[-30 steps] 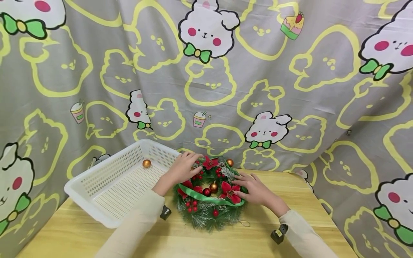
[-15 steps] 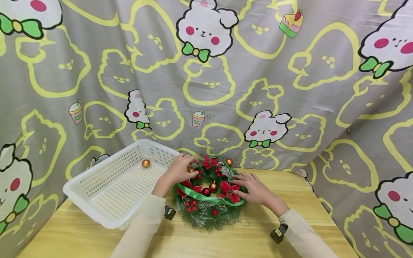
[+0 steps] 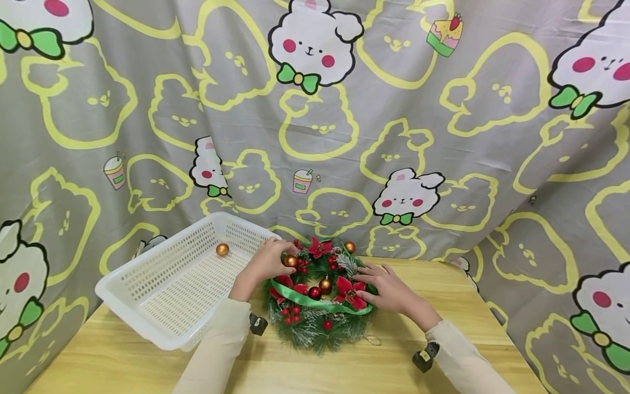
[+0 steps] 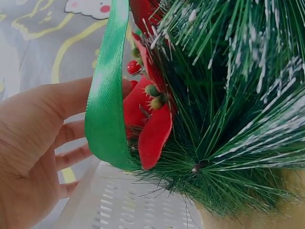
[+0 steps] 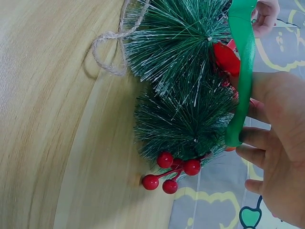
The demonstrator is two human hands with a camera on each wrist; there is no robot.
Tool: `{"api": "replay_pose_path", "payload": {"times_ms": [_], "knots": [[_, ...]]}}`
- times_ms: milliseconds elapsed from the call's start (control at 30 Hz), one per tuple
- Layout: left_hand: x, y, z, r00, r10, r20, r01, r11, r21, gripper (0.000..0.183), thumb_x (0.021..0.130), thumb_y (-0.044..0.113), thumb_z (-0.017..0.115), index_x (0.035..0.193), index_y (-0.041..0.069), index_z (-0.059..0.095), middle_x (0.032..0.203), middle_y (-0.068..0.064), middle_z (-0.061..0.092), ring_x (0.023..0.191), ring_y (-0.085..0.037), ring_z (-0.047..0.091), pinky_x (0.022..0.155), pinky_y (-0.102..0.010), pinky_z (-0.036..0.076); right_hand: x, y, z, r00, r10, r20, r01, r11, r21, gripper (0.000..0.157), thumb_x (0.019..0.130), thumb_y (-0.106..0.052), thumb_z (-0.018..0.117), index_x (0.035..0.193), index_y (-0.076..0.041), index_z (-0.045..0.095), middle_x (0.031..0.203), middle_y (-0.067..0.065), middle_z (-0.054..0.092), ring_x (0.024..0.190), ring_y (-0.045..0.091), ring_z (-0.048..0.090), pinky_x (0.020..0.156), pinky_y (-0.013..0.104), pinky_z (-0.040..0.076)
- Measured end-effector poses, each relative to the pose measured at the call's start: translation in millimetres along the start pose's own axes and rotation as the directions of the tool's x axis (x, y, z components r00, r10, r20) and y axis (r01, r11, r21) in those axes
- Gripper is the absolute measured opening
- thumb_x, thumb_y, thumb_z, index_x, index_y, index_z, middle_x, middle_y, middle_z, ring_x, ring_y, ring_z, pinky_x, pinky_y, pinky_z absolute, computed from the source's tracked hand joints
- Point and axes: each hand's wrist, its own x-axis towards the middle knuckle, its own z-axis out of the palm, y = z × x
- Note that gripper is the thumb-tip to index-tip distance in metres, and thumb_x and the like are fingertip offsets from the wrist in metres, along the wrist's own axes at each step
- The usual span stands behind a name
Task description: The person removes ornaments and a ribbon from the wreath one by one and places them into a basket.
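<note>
A green Christmas wreath (image 3: 322, 328) with red poinsettias (image 3: 350, 293), red berries and a green ribbon (image 3: 300, 298) lies on the table. At its upper left, my left hand (image 3: 263, 261) is beside a gold bauble (image 3: 291, 261), thumb and fingers spread around it. In the left wrist view, the fingers (image 4: 71, 157) pass behind the ribbon; their tips are hidden. My right hand (image 3: 394, 290) rests on the wreath's right side with its fingers extended. A gold bauble (image 3: 325, 284) and a red bauble (image 3: 314, 293) sit in the wreath's middle.
A white plastic basket (image 3: 128, 306) stands at the left, with a gold bauble (image 3: 222, 249) inside. Another gold bauble (image 3: 350, 247) shows at the wreath's back right. A twine loop (image 5: 108, 52) lies at the wreath's edge. A patterned curtain (image 3: 325, 164) hangs behind the table.
My left hand has drawn back to the left from over the wreath, and the gold bauble there has come into view. My right hand has stayed in place.
</note>
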Motion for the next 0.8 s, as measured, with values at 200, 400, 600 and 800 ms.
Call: {"api": "replay_pose_path", "payload": {"times_ms": [200, 400, 600, 800], "knots": [[-0.1, -1.1, -0.2, 1.0, -0.011, -0.001, 0.011, 1.0, -0.002, 0.029, 0.081, 0.022, 0.088, 0.107, 0.017, 0.074, 0.108, 0.001, 0.073, 0.109, -0.027, 0.057, 0.102, -0.053, 0.039, -0.2, 0.5, 0.0, 1.0, 0.0, -0.001, 0.0, 1.0, -0.003, 0.043, 0.101, -0.038, 0.063, 0.136, -0.014, 0.066, 0.15, 0.015, 0.055, 0.148, 0.041, 0.038, 0.115, 0.07, 0.026], [0.4, -1.6, 0.7, 1.0, -0.008, -0.004, 0.008, 1.0, 0.0, 0.026, 0.082, 0.02, 0.087, 0.105, 0.017, 0.074, 0.106, 0.0, 0.073, 0.107, -0.028, 0.058, 0.101, -0.053, 0.04, -0.9, 0.0, 0.5, 1.0, 0.0, -0.002, 0.0, 1.0, -0.004, 0.043, 0.101, -0.038, 0.062, 0.136, -0.014, 0.066, 0.15, 0.015, 0.055, 0.148, 0.042, 0.038, 0.114, 0.07, 0.027], [2.3, -1.7, -0.1, 1.0, -0.003, -0.022, 0.003, 1.0, -0.003, 0.025, 0.084, 0.019, 0.085, 0.105, 0.015, 0.075, 0.105, -0.001, 0.074, 0.106, -0.029, 0.063, 0.1, -0.054, 0.042, -1.0, -1.0, 0.5, 1.0, -0.002, -0.009, 0.002, 1.0, -0.008, 0.043, 0.1, -0.037, 0.063, 0.135, -0.013, 0.067, 0.149, 0.016, 0.056, 0.147, 0.042, 0.039, 0.114, 0.07, 0.027], [5.3, -0.7, -0.6, 0.999, -0.016, -0.041, 0.014, 0.999, -0.052, 0.026, 0.085, 0.02, 0.084, 0.108, 0.014, 0.074, 0.106, -0.001, 0.075, 0.103, -0.024, 0.069, 0.1, -0.05, 0.048, -0.1, -1.4, -0.4, 1.0, -0.008, -0.01, 0.007, 1.0, -0.025, 0.042, 0.101, -0.037, 0.063, 0.135, -0.013, 0.067, 0.148, 0.016, 0.057, 0.146, 0.042, 0.04, 0.114, 0.069, 0.029]]}}
